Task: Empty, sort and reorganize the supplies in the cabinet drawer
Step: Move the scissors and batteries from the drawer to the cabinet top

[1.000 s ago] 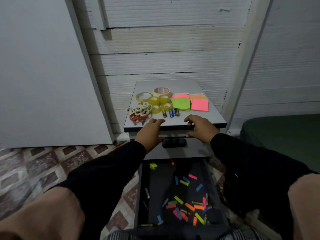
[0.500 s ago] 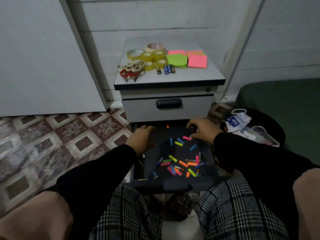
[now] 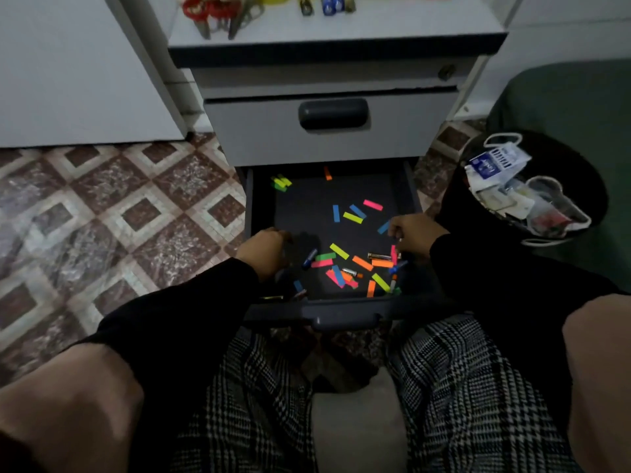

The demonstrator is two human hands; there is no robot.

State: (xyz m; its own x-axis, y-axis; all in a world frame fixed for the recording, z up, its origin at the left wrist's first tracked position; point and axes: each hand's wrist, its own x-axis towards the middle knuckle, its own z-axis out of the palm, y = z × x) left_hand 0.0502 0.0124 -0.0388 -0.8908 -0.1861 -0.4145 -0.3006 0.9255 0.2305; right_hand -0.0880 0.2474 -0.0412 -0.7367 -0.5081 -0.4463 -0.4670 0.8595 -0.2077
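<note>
Between my hands the open drawer (image 3: 333,307) is far from emptied, with sticky tabs (image 3: 339,250) and batteries (image 3: 379,256) strewn about. Left hand (image 3: 264,247) and right hand (image 3: 415,235) curl at its sides; I cannot tell whether they're gripping. Scissors (image 3: 211,13) sit sorted on the cabinet top (image 3: 375,27) beyond them.

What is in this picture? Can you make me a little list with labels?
drawer: bottom one, pulled open
in drawer: many colored strips and a few batteries, scattered
left hand: inside the drawer at its left side; grip unclear
right hand: inside at the right side, fingers curled over the strips; cannot tell if it holds one
upper drawer: closed
cabinet top: scissors and more batteries
right of cabinet: black bin with trash
</note>
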